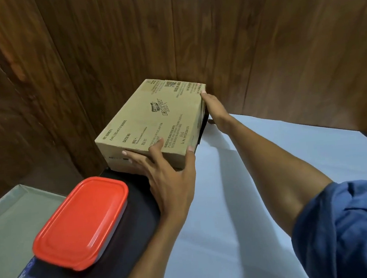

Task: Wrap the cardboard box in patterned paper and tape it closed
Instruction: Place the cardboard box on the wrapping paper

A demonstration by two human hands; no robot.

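The cardboard box [151, 124] sits at the far end of the table in the corner of the wooden wall panels [189, 29], partly on a black sheet [138, 213] and partly over the pale paper [252, 199] spread to the right. The left hand [166, 174] grips the box's near corner, fingers spread on the front face and thumb on the right edge. The right hand [214, 109] lies against the far right side; its fingers are hidden, so its grip cannot be told. A red-lidded container [80, 222] rests on the black sheet, near left.
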